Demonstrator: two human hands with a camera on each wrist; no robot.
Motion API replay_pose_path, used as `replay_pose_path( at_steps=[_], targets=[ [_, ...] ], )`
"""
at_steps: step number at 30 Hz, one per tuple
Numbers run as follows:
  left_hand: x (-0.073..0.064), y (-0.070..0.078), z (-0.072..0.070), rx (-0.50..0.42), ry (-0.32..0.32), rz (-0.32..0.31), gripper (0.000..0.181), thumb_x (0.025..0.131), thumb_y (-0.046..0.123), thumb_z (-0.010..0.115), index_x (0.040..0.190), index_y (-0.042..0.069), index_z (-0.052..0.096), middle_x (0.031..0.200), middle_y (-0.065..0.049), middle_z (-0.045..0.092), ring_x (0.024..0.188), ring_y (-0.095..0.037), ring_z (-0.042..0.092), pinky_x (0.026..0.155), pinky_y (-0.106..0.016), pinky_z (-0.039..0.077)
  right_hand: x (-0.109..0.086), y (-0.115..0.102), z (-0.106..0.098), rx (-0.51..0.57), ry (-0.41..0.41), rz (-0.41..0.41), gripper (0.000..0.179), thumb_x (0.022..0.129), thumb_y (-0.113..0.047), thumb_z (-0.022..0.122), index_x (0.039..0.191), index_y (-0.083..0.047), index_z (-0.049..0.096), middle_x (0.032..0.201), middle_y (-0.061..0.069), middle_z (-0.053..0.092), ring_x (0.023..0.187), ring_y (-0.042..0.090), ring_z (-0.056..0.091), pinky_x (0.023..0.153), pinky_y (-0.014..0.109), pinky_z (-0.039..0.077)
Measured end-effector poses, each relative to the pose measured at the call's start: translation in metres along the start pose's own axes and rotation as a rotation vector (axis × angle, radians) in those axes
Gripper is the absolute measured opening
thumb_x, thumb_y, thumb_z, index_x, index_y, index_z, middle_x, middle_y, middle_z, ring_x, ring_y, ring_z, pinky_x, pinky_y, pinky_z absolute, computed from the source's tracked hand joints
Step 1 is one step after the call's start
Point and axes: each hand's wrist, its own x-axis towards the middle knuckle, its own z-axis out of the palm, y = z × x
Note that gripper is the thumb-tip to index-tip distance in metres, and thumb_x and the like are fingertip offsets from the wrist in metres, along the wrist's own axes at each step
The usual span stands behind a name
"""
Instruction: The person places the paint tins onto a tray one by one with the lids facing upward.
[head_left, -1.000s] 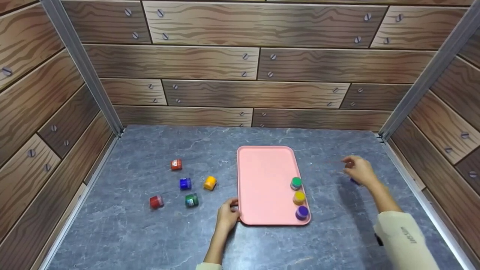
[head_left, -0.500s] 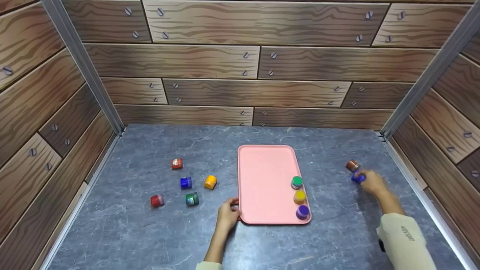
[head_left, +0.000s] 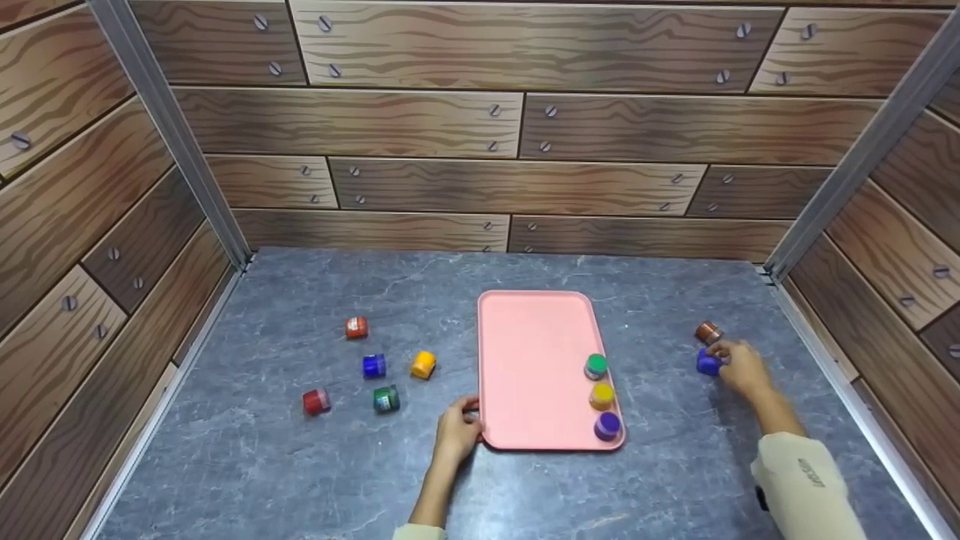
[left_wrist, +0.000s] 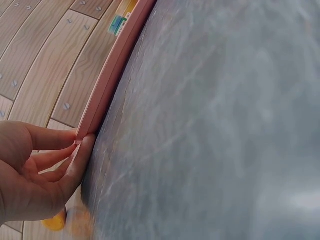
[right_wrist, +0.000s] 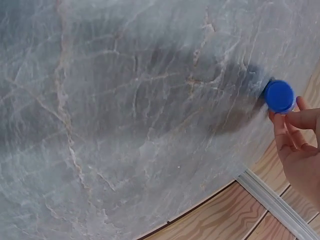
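A pink tray [head_left: 536, 360] lies on the table, its lower left corner pinched between thumb and fingers of my left hand [head_left: 457, 431]. The left wrist view shows that hand [left_wrist: 40, 170] at the tray's edge [left_wrist: 112, 70]. Along the tray's right side stand a green-lidded paint jar [head_left: 595, 366], a yellow one [head_left: 601, 396] and a purple one [head_left: 607, 426]. At the right, my right hand [head_left: 744, 369] holds a blue paint jar [head_left: 707, 362] by its side. The right wrist view shows its round blue lid [right_wrist: 279, 96]. Just behind lies a brown jar [head_left: 708, 332].
Left of the tray lie several paint jars: orange-red [head_left: 356, 327], blue [head_left: 373, 366], yellow-orange [head_left: 423, 364], green [head_left: 386, 399] and red [head_left: 316, 401]. Wood-patterned walls [head_left: 420, 127] with metal corner posts [head_left: 165, 127] enclose the grey marbled table [head_left: 300, 480].
My right hand came down from above the table to the blue jar, took hold of it and shifted it slightly left. The brown jar is now uncovered. My left hand stays at the tray.
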Motion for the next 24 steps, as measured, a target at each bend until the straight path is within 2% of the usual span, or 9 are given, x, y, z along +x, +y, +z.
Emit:
replay_pose_path(
  at_steps=[3,8,14,19,24],
  targets=[
    [0.0,-0.001,0.0,-0.001,-0.001,-0.008,0.041,0.069,-0.018,0.051,0.109,-0.011,0.058,0.094,-0.015,0.063,0.064,-0.013,0.056,0.049,-0.024,0.051,-0.001,-0.001,0.001,-0.004,0.005,-0.008,0.032,0.064,0.013,0.049,0.094,0.009,0.06,0.086,0.029,0.051,0.081,0.047,0.051,0.068,0.058,0.041],
    [0.0,-0.001,0.001,-0.008,-0.001,-0.003,0.04,0.069,-0.019,0.052,0.108,-0.012,0.057,0.094,-0.016,0.063,0.066,-0.015,0.057,0.049,-0.025,0.052,0.0,-0.002,0.004,-0.072,0.014,-0.014,0.032,0.067,0.012,0.053,0.097,0.005,0.062,0.084,0.023,0.046,0.075,0.043,0.05,0.061,0.056,0.041],
    [0.0,-0.001,0.001,-0.004,0.003,-0.002,0.041,0.068,-0.019,0.051,0.108,-0.013,0.057,0.094,-0.016,0.062,0.064,-0.014,0.057,0.049,-0.024,0.051,0.003,-0.002,0.009,-0.171,0.026,-0.045,0.028,0.069,0.006,0.061,0.096,0.002,0.059,0.092,0.025,0.048,0.081,0.046,0.049,0.062,0.058,0.042],
    [0.0,-0.001,0.001,-0.003,0.006,-0.01,0.041,0.067,-0.018,0.051,0.108,-0.013,0.057,0.094,-0.016,0.062,0.063,-0.012,0.055,0.049,-0.024,0.051,0.004,0.0,0.012,-0.123,0.006,-0.04,0.028,0.072,0.0,0.065,0.096,0.006,0.052,0.092,0.03,0.053,0.082,0.048,0.052,0.066,0.059,0.042],
    [0.0,0.0,0.001,-0.005,0.004,-0.01,0.041,0.068,-0.018,0.052,0.109,-0.012,0.057,0.095,-0.016,0.062,0.066,-0.015,0.058,0.05,-0.025,0.052,0.002,0.002,0.015,-0.076,-0.002,-0.021,0.036,0.074,-0.002,0.065,0.101,0.017,0.049,0.094,0.038,0.052,0.087,0.054,0.051,0.074,0.06,0.042]
  ],
)
